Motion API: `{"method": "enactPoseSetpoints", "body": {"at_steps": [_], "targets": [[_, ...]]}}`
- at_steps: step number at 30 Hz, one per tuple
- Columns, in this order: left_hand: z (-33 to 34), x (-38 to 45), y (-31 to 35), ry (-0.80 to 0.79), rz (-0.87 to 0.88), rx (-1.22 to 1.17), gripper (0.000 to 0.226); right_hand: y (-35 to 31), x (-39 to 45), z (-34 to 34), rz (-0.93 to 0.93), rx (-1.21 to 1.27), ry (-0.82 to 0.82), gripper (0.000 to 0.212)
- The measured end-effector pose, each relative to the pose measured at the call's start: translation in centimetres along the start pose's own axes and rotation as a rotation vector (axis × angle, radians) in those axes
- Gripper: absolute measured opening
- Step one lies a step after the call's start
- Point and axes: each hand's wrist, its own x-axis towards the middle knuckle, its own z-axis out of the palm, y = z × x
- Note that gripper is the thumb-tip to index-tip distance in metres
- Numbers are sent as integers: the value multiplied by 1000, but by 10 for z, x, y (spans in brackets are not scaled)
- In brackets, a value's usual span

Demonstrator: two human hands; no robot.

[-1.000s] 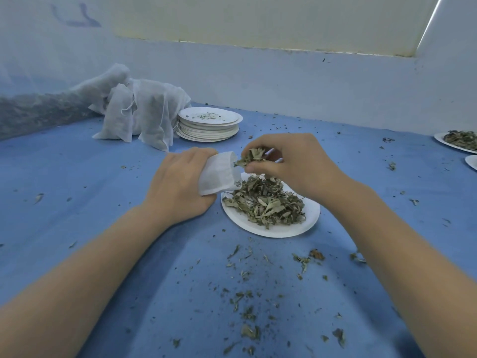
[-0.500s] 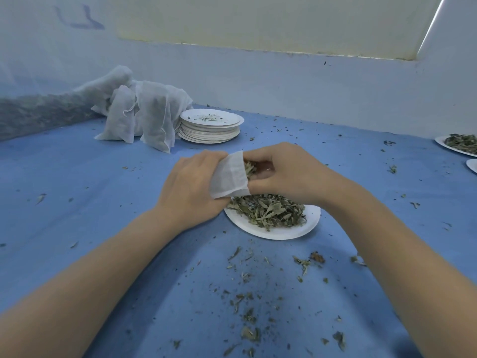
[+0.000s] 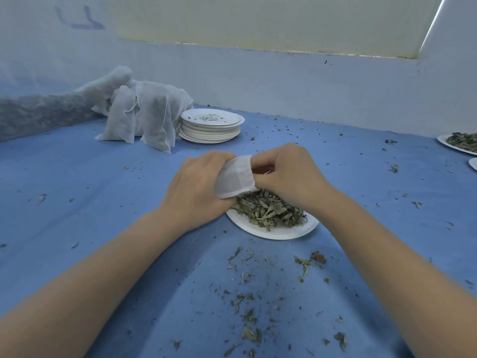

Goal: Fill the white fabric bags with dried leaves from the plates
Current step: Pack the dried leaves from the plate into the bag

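My left hand (image 3: 198,187) grips a small white fabric bag (image 3: 236,177) just above the left rim of a white plate (image 3: 278,232). A heap of dried leaves (image 3: 271,211) lies on that plate. My right hand (image 3: 286,174) presses against the bag's mouth with its fingertips tucked inside, so the fingers and anything they hold are hidden. Both hands touch the bag from opposite sides.
A pile of white fabric bags (image 3: 149,117) leans at the back left beside a stack of white plates (image 3: 210,127). Another plate of leaves (image 3: 462,142) sits at the right edge. Leaf crumbs litter the blue cloth (image 3: 77,192) in front of me.
My right hand carried a pinch of leaves from above the plate to the bag's mouth and pushed its fingers in. The bag tipped more upright in my left hand.
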Motion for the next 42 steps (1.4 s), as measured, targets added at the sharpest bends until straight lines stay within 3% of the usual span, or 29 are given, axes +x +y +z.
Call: {"method": "enactPoseSetpoints", "body": {"at_steps": [5, 11, 15, 18, 23, 25, 37, 42], "targets": [[2, 2, 3, -49, -54, -95, 50, -4, -1, 11, -11, 36, 23, 24], [2, 3, 1, -68, -62, -86, 51, -3, -1, -9, -2, 79, -344, 21], [0, 4, -5, -62, -103, -43, 55, -2, 3, -16, -57, 125, -139, 26], [-3, 4, -12, -35, -124, -29, 53, -1, 4, -28, -46, -37, -53, 16], [-3, 2, -19, -38, -173, 21, 51, -4, -1, -42, 181, -433, -492, 51], [-3, 1, -19, -55, -151, 33, 51, -3, -1, -35, 182, -559, -575, 59], [-5, 0, -16, -73, -101, 72, 51, 8, 5, -39, -9, -358, -271, 15], [-4, -1, -13, -89, -86, 62, 53, 4, 5, -46, -67, -200, -134, 16]]}}
